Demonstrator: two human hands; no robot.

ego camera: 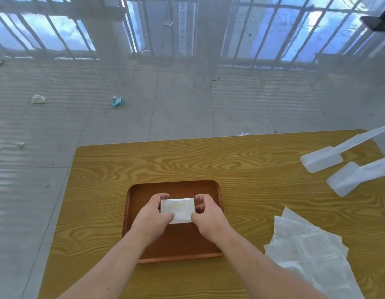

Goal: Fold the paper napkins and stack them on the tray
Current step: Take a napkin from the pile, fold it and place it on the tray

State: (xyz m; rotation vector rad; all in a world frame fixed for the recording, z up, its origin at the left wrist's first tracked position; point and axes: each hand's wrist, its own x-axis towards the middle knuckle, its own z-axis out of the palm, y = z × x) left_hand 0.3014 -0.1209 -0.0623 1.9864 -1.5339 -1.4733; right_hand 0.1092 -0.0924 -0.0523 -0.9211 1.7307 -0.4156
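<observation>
Both hands grip a folded napkin over the tray.

Left hand point(154, 214) and right hand point(208, 214) pinch the short ends of the napkin point(178, 209), thumbs on its near corners, above the middle of the tray point(176, 186). Bare tray floor shows on every side. Unfolded napkins point(305, 244) lie fanned to the right on the table point(165, 162), apart from the tray's right rim.

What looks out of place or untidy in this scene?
On the table nothing stands out. On the floor beyond it lie crumpled scraps, one a teal wrapper. The unfolded napkins lie fanned unevenly.
</observation>
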